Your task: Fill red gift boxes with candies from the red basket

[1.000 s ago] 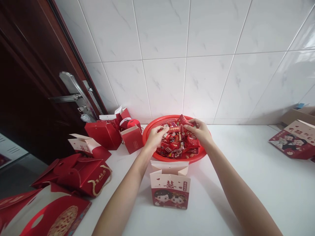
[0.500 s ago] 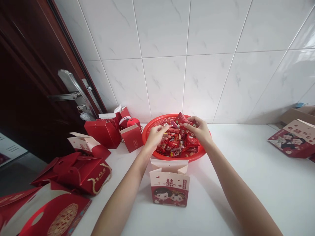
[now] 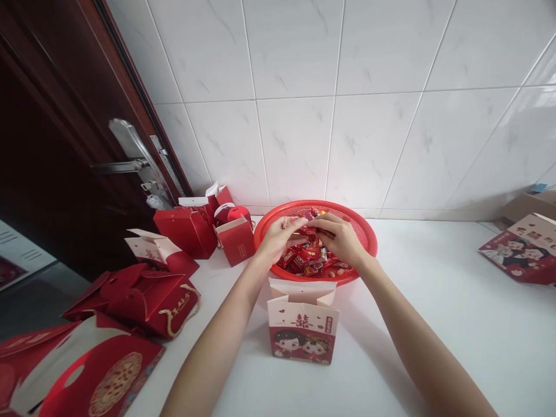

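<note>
White counter (image 3: 456, 324), tiled wall (image 3: 369, 87), dark door (image 3: 52, 145)

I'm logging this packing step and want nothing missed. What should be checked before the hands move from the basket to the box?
1. Gift box top flaps open: ok.
2. Gift box upright on the table, in front of the red basket: ok.
3. Left hand and right hand both on the candies: ok.
4. Candies firmly gripped: cannot tell, fingers hide them.
5. Path from basket to box free of other things: ok.
6. Box already holds anything: cannot tell.
</note>
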Demonstrator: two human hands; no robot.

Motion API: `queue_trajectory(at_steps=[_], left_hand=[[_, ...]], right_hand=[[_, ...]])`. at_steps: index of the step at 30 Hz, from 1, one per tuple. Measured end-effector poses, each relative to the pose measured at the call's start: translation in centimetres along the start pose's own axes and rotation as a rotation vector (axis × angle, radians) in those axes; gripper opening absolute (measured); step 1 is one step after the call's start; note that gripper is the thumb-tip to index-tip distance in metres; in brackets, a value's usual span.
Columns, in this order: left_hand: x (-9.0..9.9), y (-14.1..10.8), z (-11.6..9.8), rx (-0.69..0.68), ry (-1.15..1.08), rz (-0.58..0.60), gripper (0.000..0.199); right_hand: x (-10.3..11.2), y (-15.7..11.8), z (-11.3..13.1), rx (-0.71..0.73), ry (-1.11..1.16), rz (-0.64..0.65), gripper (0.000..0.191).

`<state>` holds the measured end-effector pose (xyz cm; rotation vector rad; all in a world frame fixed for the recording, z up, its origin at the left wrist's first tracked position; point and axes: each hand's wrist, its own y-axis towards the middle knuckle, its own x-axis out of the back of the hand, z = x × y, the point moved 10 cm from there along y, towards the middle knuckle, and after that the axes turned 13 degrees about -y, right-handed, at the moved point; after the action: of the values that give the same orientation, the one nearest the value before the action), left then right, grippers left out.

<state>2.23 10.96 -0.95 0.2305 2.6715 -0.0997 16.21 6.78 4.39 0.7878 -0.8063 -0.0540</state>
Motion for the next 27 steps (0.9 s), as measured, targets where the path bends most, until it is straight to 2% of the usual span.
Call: queue_trajectory(at_steps=[3, 8, 12, 16, 24, 27], left_hand=[[-0.1, 0.0, -0.5, -0.057, -0.06, 0.021, 0.04], [-0.1, 0.0, -0.6, -0.072, -0.071, 0.029, 0.035], [0.2, 0.1, -0.6, -0.08, -0.032, 0.004, 0.031], [0.3, 0.1, -0.5, -0.077, -0.019, -0.002, 0.028], [0.3, -0.2, -0.7, -0.071, -0.066, -0.027, 0.034], [0.2, -0.2, -0.8, -0.076, -0.049, -0.012, 0.027]], right_hand=[[0.1, 0.0, -0.3, -0.046, 0.074, 0.01, 0.037], [1.7, -0.3, -3.2, -0.301, 0.282, -0.103, 0.031], [1.4, -0.7, -4.9, -0.434, 0.435, -0.097, 0.037], [0.6, -1.1, -5.1, -0.503, 0.523, -0.045, 0.037], [0.3, -1.4, -4.8, -0.543, 0.483, 0.035, 0.034], [0.3, -1.4, -4.8, -0.543, 0.462, 0.039, 0.035]])
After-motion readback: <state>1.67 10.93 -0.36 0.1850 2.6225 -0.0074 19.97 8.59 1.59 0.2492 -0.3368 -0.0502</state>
